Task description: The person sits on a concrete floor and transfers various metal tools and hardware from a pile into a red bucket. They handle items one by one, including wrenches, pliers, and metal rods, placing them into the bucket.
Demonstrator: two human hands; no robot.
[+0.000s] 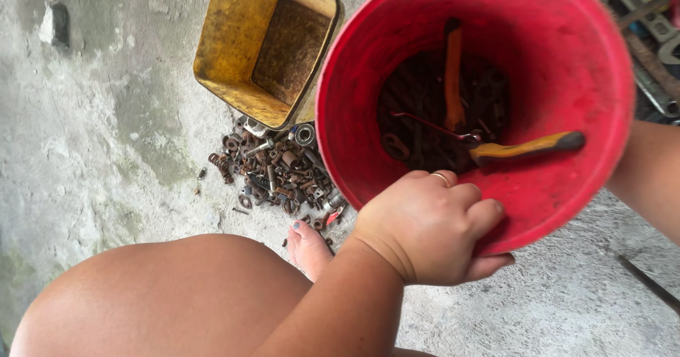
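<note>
My left hand [428, 229] grips the near rim of a red plastic bucket [567, 52], with fingers curled over the edge and the thumb outside. The bucket is tilted toward me. Inside it lie dark rusty metal parts [418, 109], an orange-handled tool [528, 146] and another orange handle [453, 74] standing further back. My right forearm [652, 180] reaches the bucket's right side; the right hand itself is hidden behind the bucket.
A rusty yellow metal box [265, 42] stands open on the concrete floor. In front of it is a pile of rusty nuts, bolts and bearings [280, 169]. My bare foot [308, 247] and knee [156, 293] are below. Wrenches [655, 24] lie at top right, a rod [648, 282] at lower right.
</note>
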